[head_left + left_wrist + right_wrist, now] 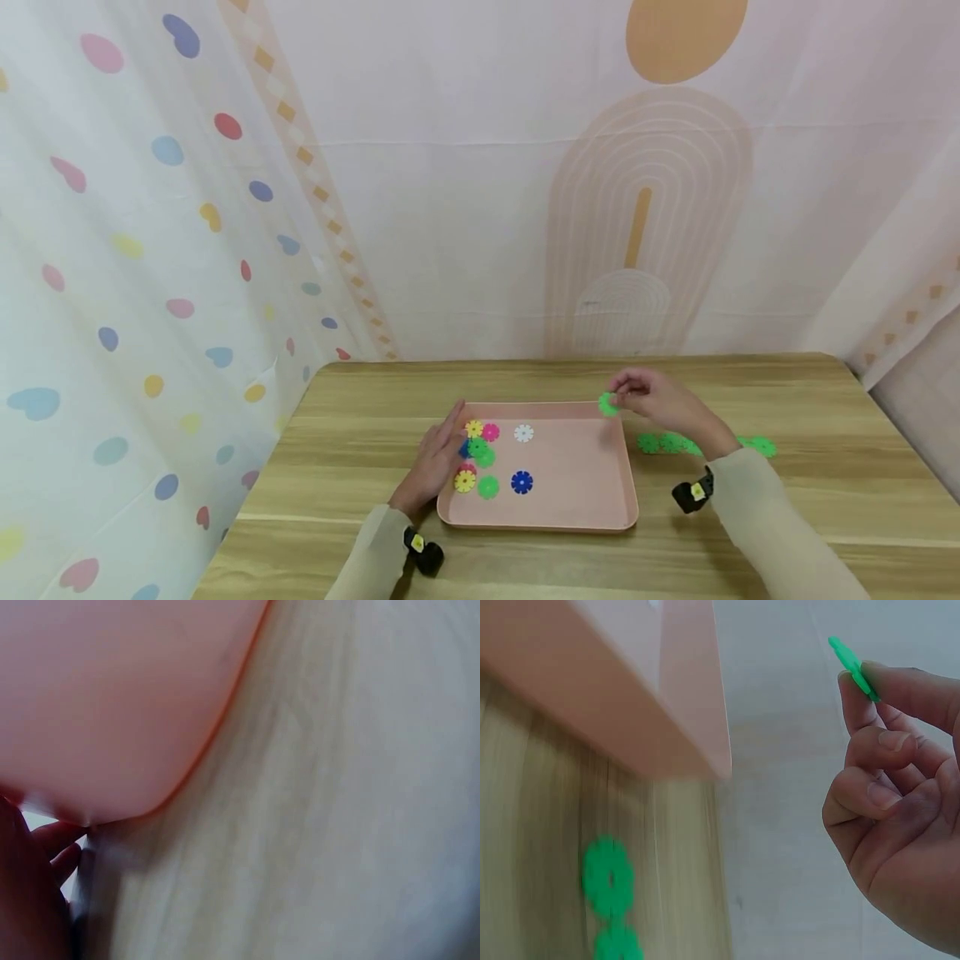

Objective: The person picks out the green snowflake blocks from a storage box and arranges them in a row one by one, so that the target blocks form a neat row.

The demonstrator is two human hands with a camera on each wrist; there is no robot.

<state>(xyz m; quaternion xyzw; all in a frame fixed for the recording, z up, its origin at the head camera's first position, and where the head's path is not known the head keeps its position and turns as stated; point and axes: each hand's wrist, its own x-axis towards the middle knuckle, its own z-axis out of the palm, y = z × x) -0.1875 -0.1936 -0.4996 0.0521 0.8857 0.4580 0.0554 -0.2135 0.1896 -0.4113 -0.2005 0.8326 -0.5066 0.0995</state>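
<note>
My right hand pinches a thin green snowflake disc between thumb and forefinger, raised over the tray's back right corner. In the right wrist view the disc is edge-on, the other fingers curled into the palm. My left hand rests along the left side of the pink tray, fingers stretched toward its back corner. Inside the tray, toward the left, lie several snowflake discs: yellow, pink, green, with a white one and a dark blue one farther right.
Right of the tray, a row of green snowflake discs lies on the wooden table, partly hidden by my right forearm. Behind the table hangs a patterned curtain. Each wrist carries a small black camera.
</note>
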